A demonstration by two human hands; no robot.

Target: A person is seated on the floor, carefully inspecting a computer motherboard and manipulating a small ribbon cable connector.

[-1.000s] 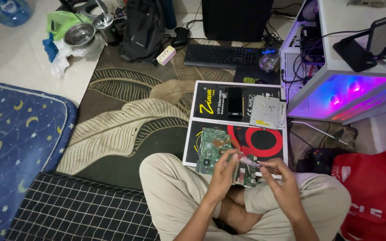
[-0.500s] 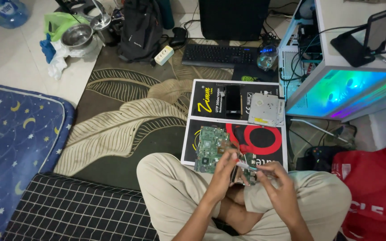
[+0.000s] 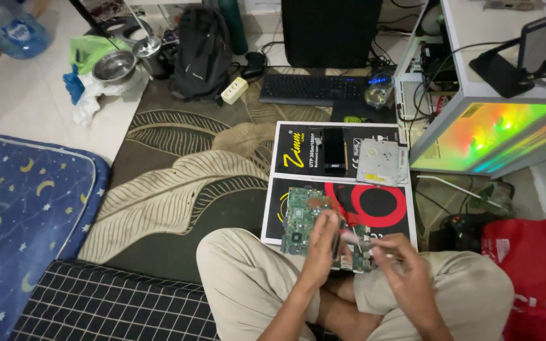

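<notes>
Honestly, risks first.
drop risk: small dark part (image 3: 338,243) is pinched only at its edges over the green circuit board (image 3: 303,222); a slip would land it on the components.
left hand (image 3: 321,252): clenched on the part.
right hand (image 3: 394,257): fingers curled, motion-blurred; cannot tell what it grips.
board look: bare, densely populated, flat on black-and-red cardboard box (image 3: 374,208), near, just past the knees.

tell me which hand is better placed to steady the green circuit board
Left hand, probably: it already rests on the green circuit board, while the right hand is off its edge, pinching a small blurred part.
</notes>
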